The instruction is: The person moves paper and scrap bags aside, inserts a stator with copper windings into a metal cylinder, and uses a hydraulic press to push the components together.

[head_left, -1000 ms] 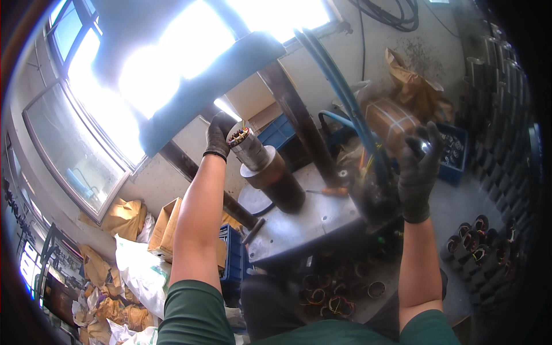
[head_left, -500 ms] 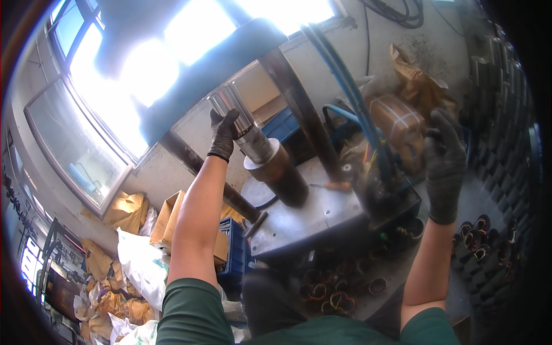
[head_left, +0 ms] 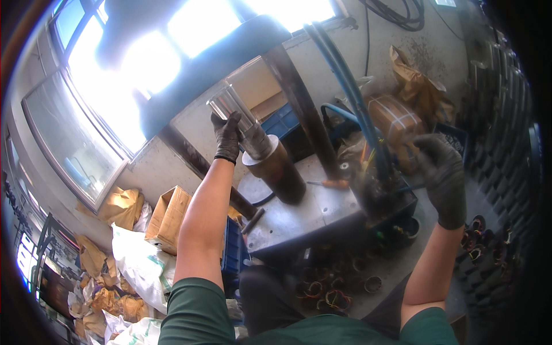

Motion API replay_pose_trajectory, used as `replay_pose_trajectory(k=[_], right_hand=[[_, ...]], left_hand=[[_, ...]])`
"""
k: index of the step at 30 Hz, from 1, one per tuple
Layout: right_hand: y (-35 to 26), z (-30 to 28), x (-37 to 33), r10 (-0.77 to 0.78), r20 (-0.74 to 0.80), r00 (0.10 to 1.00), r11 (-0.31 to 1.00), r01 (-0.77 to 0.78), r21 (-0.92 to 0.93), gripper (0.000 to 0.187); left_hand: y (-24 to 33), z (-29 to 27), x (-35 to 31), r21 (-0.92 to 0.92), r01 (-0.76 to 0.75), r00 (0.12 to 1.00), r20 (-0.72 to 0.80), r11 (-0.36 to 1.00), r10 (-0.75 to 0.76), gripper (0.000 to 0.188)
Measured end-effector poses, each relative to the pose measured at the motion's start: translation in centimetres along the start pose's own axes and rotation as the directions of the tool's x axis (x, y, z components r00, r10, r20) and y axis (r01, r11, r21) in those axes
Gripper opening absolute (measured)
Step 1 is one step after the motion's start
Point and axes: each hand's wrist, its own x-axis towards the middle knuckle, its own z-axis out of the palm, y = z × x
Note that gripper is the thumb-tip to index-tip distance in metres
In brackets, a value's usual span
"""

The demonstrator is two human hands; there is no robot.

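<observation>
In a dark grey glove, my left hand [head_left: 227,137] is closed round the lower part of a shiny metal cylinder [head_left: 231,102]. The cylinder tilts with my view and sits in line with a duller grey metal core [head_left: 256,144] below it. That core rises from a thick brown-dark round post [head_left: 279,175] with a pale rim, which stands on the steel bed plate [head_left: 287,225] of a press. My right hand [head_left: 444,181], gloved as well, hangs in the air right of the press. Its fingers are apart and slightly blurred, with nothing visible in them.
A screwdriver [head_left: 330,183] and a short dark bar [head_left: 253,221] lie on the plate. Steel columns [head_left: 305,115] and blue hoses [head_left: 345,80] flank the post. Wound wire rings [head_left: 336,299] lie below. Cardboard boxes [head_left: 167,221], white sacks [head_left: 138,264] and stacked dark cylinders [head_left: 489,126] surround the press.
My left hand and the shiny cylinder have come slightly lower toward the post. My right hand has dropped a little, its fingers now bent leftward. The view has shifted slightly.
</observation>
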Motion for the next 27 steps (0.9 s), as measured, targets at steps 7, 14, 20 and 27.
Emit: replay_pose_trajectory(k=[7,14,20,27], right_hand=[[-3.2,-1.9,-0.3,-0.052,0.294,0.954,0.901,0.172,-0.399,0.010],[-5.3,-3.1,-3.6,0.176,0.674,0.717,0.604,0.463,-0.649,0.022],[-4.4,-6.6,-7.4,0.419,0.872,0.254,0.547,0.695,-0.466,0.030],[-3.3,-8.7,-13.7,0.448,0.814,0.369,0.564,0.590,-0.578,0.030]], left_hand=[[-0.9,0.8,-1.0,0.019,-0.055,0.997,-0.062,0.998,0.056,0.085],[-7.1,-0.6,-4.1,0.018,0.064,0.989,-0.136,0.998,-0.061,0.085],[-4.0,-1.5,-5.0,0.025,0.211,0.975,-0.076,0.977,-0.208,0.063],[-3.0,0.1,-5.7,-0.013,0.193,0.978,-0.082,0.981,-0.194,0.064]])
